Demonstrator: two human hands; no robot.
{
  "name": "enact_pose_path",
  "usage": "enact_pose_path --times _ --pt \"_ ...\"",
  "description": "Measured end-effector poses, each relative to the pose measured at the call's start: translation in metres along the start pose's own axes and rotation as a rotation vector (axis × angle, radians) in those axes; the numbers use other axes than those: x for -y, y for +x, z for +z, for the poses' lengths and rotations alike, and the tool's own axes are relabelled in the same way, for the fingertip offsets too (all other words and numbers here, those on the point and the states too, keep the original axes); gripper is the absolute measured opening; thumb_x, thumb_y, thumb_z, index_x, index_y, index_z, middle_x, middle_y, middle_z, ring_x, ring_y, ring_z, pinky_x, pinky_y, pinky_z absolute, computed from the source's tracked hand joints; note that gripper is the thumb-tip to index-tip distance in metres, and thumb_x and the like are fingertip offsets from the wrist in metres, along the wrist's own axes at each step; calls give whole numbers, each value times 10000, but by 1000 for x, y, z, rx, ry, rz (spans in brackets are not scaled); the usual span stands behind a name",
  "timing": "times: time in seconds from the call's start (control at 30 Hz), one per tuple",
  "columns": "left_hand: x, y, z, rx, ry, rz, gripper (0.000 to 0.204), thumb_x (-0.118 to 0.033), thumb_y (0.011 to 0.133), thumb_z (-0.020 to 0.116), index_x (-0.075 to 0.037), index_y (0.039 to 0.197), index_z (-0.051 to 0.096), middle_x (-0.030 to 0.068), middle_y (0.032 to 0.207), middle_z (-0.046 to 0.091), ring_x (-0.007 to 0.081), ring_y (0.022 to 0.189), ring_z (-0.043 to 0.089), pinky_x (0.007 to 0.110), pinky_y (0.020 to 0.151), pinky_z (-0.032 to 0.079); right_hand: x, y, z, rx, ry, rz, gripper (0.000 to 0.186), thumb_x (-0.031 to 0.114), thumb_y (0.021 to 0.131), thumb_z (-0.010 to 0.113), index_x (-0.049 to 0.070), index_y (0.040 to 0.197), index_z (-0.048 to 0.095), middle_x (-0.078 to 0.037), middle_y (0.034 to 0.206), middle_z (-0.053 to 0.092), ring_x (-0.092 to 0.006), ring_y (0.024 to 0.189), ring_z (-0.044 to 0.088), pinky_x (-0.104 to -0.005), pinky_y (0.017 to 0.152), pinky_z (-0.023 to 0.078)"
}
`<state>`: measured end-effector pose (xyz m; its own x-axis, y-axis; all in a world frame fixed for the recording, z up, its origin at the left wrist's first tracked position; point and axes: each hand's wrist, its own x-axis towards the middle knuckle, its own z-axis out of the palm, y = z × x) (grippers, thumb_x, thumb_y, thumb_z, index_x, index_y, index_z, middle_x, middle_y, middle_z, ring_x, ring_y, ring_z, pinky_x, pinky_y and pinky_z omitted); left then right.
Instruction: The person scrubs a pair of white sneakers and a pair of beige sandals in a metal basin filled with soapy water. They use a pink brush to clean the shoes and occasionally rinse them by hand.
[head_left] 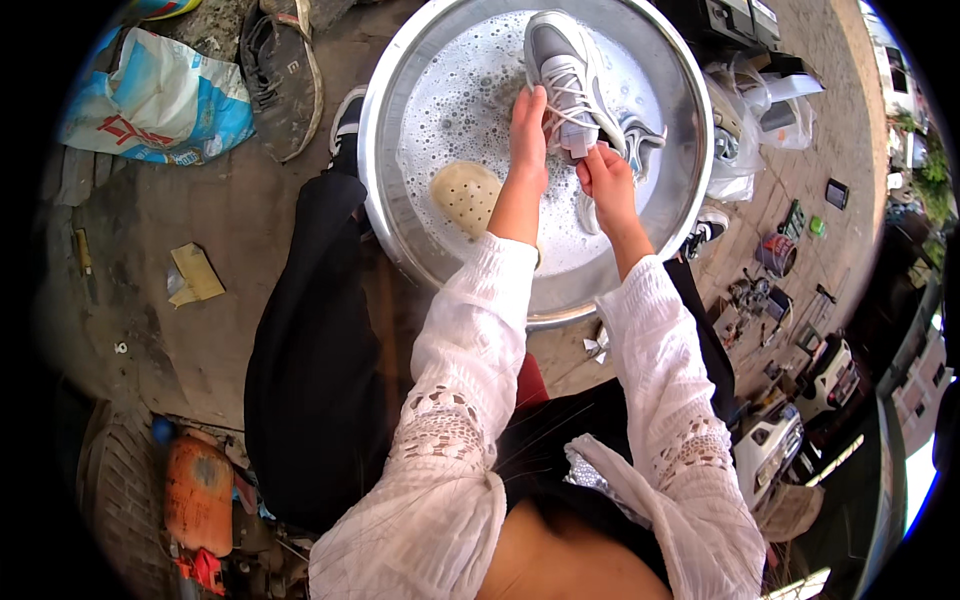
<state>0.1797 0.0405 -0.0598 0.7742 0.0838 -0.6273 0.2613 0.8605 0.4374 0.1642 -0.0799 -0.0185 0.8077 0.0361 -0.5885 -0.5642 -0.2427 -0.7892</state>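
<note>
A grey and white sneaker (562,75) with white laces is held over a wide metal basin (385,190), its toe pointing away from me. Along its left side lies my left hand (527,145), thumb up by the laces and the other fingers hidden behind the shoe. My right hand (608,185) pinches the sneaker at the tongue near its opening. Foamy water (450,110) fills the basin. A beige piece with small holes (466,198), perhaps a clog's toe, floats left of my wrists. Partly hidden to the right is another grey shoe (645,145).
Left of the basin lie a worn dark shoe (275,85) and a blue and white plastic bag (165,95). Clear plastic bags (735,150) sit to its right. Farther right are scattered tools (755,300) and a small bucket (776,254). An orange container (198,495) stands lower left.
</note>
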Motion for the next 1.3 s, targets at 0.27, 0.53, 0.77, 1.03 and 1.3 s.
enact_pose_path --times 0.27,0.53,0.77,1.03,1.3 --pt "52 19 -80 -482 157 -100 267 -257 917 502 -45 757 522 16 707 496 130 639 459 321 589 379 -74 39 53 -192 93 -38 248 219 961 496 16 879 610 8 578 530 -55 481 427 -209 448 338" --pt "52 3 -58 -184 -259 -506 516 -466 868 580 -37 1149 527 107 1155 524 263 998 526 459 866 484 -64 28 -5 381 1287 234 303 298 999 381 40 957 536 69 516 292 -49 433 268 -192 423 258" --pt "34 13 -51 -191 75 -48 523 -213 779 742 -39 1191 470 54 1107 551 162 913 560 331 700 515 -102 29 11 -79 591 187 267 228 980 457 -6 1017 580 -60 869 645 -111 682 562 -238 621 479" --pt "35 55 -57 -297 659 363 826 -228 702 805 -9 1336 322 144 1250 485 229 1107 504 332 919 423 -146 13 68 -176 -385 -83 208 105 899 494 -23 1059 527 -183 851 628 -297 723 608 -383 670 461" --pt "28 50 -40 -340 -98 -70 614 -222 711 793 51 1123 431 171 1078 542 221 877 597 336 718 521 -55 -64 47 -182 -380 -250 397 95 927 491 52 1322 473 -197 1077 634 -284 839 655 -333 763 485"
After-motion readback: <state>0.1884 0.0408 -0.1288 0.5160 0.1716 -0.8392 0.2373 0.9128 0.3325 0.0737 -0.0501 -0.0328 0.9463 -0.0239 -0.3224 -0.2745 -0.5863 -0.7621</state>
